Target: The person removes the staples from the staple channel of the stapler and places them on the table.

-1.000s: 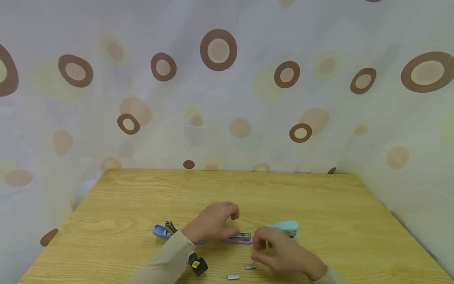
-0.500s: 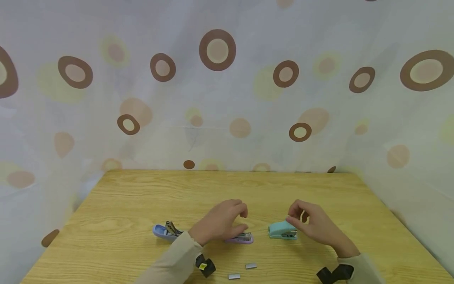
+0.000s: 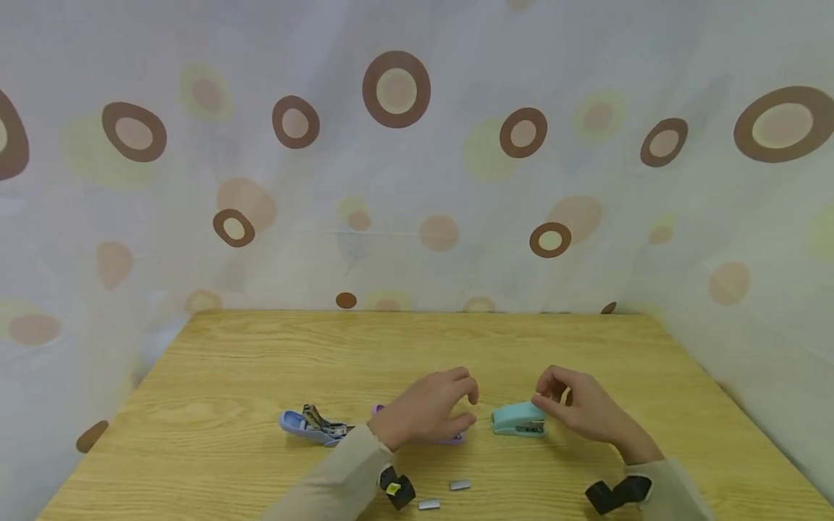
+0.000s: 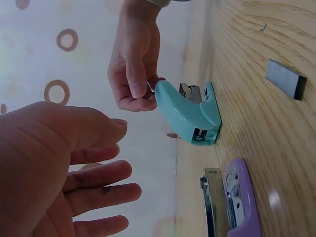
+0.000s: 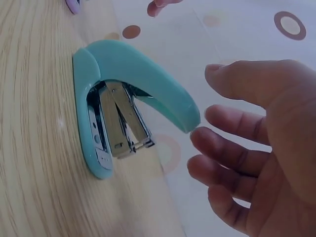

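A teal stapler (image 3: 517,419) stands on the table at the right, its top cover tilted up off the metal staple channel (image 5: 126,118). My right hand (image 3: 583,412) is at the cover's raised end, fingers loosely bent; in the right wrist view a fingertip is close to that end, and contact is unclear. My left hand (image 3: 426,407) hovers left of the teal stapler with spread fingers and holds nothing. Partly hidden below it is an opened purple stapler (image 4: 244,202). Farther left lies an opened blue stapler (image 3: 302,427).
Two small staple strips (image 3: 460,485) lie near the front of the wooden table (image 3: 260,354); the nearer strip (image 3: 429,504) is slightly to the left. A pale patterned curtain (image 3: 443,181) hangs behind the table and along its sides.
My right hand has moved up and right, from near the staple strips to the teal stapler's raised end. My left hand has shifted right above the purple stapler.
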`<action>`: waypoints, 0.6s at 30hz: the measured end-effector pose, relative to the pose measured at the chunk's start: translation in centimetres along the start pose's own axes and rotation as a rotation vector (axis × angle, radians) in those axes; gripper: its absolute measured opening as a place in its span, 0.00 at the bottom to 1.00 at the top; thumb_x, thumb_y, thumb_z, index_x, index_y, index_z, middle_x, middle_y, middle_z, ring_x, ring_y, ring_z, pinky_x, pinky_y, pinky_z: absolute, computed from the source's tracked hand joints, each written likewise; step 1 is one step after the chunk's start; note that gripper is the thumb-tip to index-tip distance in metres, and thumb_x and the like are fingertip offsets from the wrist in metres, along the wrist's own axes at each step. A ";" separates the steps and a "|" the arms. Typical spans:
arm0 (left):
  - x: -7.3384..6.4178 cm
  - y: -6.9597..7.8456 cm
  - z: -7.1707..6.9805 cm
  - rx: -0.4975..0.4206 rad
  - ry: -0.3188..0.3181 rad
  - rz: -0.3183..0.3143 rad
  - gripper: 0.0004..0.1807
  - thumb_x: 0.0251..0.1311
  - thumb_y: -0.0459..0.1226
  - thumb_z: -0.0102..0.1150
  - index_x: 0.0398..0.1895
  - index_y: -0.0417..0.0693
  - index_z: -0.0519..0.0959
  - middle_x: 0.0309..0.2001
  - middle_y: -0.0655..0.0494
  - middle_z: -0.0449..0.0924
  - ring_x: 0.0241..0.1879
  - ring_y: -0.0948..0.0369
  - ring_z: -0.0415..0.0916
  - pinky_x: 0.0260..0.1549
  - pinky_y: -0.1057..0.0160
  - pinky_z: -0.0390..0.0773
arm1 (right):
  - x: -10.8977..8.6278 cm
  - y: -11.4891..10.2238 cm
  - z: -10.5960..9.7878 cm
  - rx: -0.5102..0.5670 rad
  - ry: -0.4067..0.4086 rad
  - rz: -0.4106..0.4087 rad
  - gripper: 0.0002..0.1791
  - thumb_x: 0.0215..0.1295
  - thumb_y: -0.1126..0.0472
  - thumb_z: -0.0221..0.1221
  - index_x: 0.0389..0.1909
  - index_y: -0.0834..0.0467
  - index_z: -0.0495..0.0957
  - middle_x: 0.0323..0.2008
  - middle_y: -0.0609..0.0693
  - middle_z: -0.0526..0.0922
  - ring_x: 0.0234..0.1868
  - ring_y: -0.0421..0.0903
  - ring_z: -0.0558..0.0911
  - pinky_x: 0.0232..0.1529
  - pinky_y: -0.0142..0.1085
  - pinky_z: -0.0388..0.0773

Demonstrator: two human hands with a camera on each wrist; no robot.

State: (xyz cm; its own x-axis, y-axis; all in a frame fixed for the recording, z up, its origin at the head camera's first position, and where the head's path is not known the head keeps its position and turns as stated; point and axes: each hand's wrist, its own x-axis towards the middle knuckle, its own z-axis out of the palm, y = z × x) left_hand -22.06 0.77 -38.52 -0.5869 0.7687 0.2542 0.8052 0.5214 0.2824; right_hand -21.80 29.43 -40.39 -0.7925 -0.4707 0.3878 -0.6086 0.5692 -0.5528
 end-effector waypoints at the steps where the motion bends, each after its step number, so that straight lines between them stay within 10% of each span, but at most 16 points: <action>1: 0.2 0.1 0.1 -0.002 -0.001 0.003 0.09 0.63 0.40 0.59 0.44 0.48 0.77 0.43 0.60 0.74 0.32 0.70 0.66 0.36 0.75 0.71 | -0.1 0.0 0.0 0.001 -0.005 0.007 0.07 0.62 0.66 0.62 0.33 0.51 0.74 0.25 0.40 0.76 0.25 0.33 0.73 0.21 0.30 0.71; 18: 3.8 2.3 1.8 -0.032 -0.168 -0.060 0.24 0.61 0.44 0.62 0.60 0.53 0.71 0.55 0.59 0.72 0.37 0.71 0.71 0.39 0.75 0.73 | -0.6 1.8 -0.2 0.142 -0.259 0.086 0.13 0.61 0.58 0.65 0.43 0.56 0.73 0.36 0.48 0.77 0.32 0.38 0.74 0.26 0.32 0.75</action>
State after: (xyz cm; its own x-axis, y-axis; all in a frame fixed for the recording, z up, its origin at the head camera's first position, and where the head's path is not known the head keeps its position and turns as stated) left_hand -22.32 5.58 -38.57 -0.6093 0.7891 0.0782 0.7643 0.5582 0.3228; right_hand -22.43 30.88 -41.50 -0.7935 -0.5914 0.1439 -0.5135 0.5235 -0.6800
